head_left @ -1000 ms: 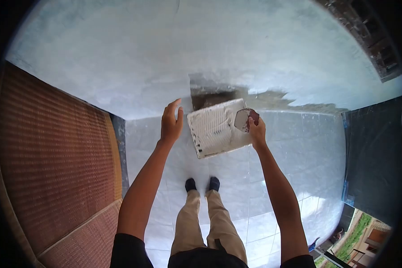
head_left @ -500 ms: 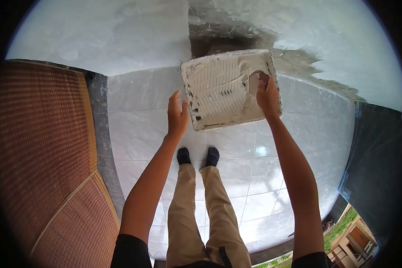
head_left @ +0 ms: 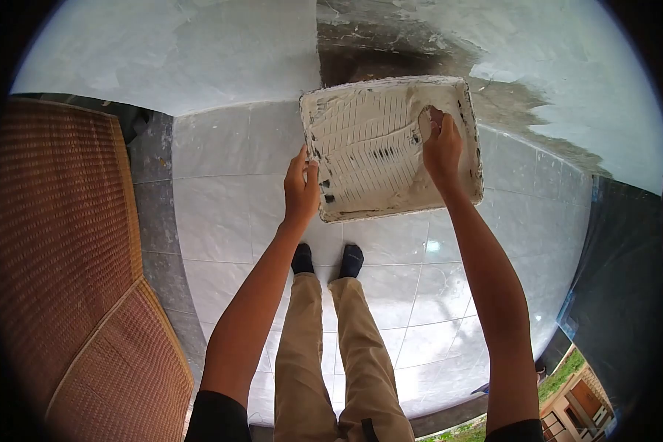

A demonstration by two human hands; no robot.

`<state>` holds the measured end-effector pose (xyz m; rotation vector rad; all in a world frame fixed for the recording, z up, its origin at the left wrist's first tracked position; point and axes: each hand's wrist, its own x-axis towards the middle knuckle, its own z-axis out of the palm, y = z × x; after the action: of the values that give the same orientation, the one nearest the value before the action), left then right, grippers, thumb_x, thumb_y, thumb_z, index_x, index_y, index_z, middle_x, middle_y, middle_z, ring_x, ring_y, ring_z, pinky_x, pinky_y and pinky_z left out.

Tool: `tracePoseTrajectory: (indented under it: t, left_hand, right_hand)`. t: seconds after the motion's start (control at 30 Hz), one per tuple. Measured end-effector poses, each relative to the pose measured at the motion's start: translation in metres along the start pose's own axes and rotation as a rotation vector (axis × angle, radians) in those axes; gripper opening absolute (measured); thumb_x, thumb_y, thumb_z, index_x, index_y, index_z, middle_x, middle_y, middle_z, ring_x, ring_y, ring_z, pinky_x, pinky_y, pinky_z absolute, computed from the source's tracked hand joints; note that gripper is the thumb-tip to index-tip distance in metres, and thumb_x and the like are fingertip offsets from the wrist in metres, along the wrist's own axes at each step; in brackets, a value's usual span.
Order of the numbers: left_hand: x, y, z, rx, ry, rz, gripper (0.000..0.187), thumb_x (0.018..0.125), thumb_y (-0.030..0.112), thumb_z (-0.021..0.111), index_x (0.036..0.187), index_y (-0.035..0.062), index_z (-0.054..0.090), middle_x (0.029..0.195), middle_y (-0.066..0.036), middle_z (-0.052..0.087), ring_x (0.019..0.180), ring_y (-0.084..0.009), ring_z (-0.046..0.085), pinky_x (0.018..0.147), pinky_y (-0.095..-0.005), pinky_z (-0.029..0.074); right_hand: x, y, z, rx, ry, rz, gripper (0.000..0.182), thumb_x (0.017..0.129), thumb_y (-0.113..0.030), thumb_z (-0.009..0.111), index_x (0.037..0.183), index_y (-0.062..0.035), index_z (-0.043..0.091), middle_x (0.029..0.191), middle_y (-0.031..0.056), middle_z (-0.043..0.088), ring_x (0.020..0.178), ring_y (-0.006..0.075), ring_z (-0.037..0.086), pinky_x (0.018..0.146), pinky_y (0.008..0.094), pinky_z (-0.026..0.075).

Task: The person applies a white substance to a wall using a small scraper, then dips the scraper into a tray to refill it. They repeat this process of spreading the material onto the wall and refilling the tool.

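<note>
A ridged tray [head_left: 368,140], coated in pale wet paste, is in front of me above the tiled floor. My left hand [head_left: 300,190] is closed on the tray's left edge, thumb and fingers at the rim. My right hand [head_left: 443,151] is over the right part of the tray, its fingers wrapped round a small scraper [head_left: 426,125] smeared with paste. The scraper's blade lies against the paste in the tray.
A partly coated wall [head_left: 552,66] with a dark bare patch rises ahead. Woven mats [head_left: 74,221] stand at the left, a dark sheet [head_left: 619,258] hangs at the right. My socked feet are on the grey tiles [head_left: 376,295].
My left hand has moved up and right to the tray's edge and closed on it. The tray and my right hand with the scraper have shifted slightly to the right.
</note>
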<state>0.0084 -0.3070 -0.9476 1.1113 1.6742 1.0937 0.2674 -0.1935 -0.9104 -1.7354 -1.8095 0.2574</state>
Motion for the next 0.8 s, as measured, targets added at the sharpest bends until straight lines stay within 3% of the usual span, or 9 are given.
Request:
tracePoseTrajectory:
  t: [0.1,0.33,0.53,0.7,0.8]
  left_hand:
    - [-0.001,0.006,-0.001,-0.029,0.019,-0.046,0.043,0.1,0.013,0.047,0.139,-0.0035,0.048,0.125,-0.02,0.06,0.114,-0.0265,0.06,0.097,-0.0344,0.045]
    - [-0.001,0.006,0.0,-0.057,0.05,-0.062,0.041,0.098,0.011,0.047,0.136,-0.0043,0.052,0.123,-0.019,0.062,0.112,-0.0251,0.06,0.097,-0.0323,0.044]
    - [-0.001,0.005,0.001,-0.071,0.065,-0.066,0.041,0.098,0.011,0.044,0.135,-0.0056,0.053,0.121,-0.02,0.062,0.112,-0.0258,0.06,0.099,-0.0326,0.042]
    - [-0.002,0.012,-0.001,-0.131,0.065,-0.082,0.041,0.098,0.01,0.042,0.135,-0.0056,0.052,0.12,-0.019,0.062,0.108,-0.0249,0.06,0.097,-0.0316,0.043]
    - [0.0,0.008,-0.003,-0.17,0.041,-0.089,0.041,0.099,0.009,0.042,0.135,-0.0056,0.052,0.12,-0.018,0.062,0.107,-0.0239,0.06,0.096,-0.0312,0.044]
  right_hand:
    - [-0.002,-0.011,0.003,-0.011,-0.013,0.019,0.015,0.093,0.002,0.05,0.106,0.0007,0.056,0.101,0.024,0.064,0.092,0.0423,0.062,0.076,0.0486,0.048]
    - [-0.016,-0.026,0.011,-0.154,-0.081,-0.038,0.022,0.089,0.003,0.05,0.11,-0.0025,0.055,0.095,0.0203,0.059,0.083,0.0404,0.059,0.071,0.0502,0.047]
    - [-0.038,-0.056,0.026,-0.159,-0.148,-0.094,0.034,0.078,0.008,0.051,0.111,-0.0019,0.056,0.098,0.0198,0.058,0.087,0.0398,0.056,0.076,0.0495,0.048]
    - [-0.078,-0.106,0.05,0.005,-0.208,-0.165,0.028,0.079,0.007,0.053,0.107,0.001,0.055,0.097,0.0198,0.058,0.083,0.0398,0.056,0.074,0.049,0.047]
    - [-0.083,-0.127,0.053,0.031,-0.204,-0.063,0.027,0.081,0.006,0.053,0.107,0.0006,0.055,0.096,0.0202,0.058,0.083,0.0396,0.056,0.073,0.0485,0.046]
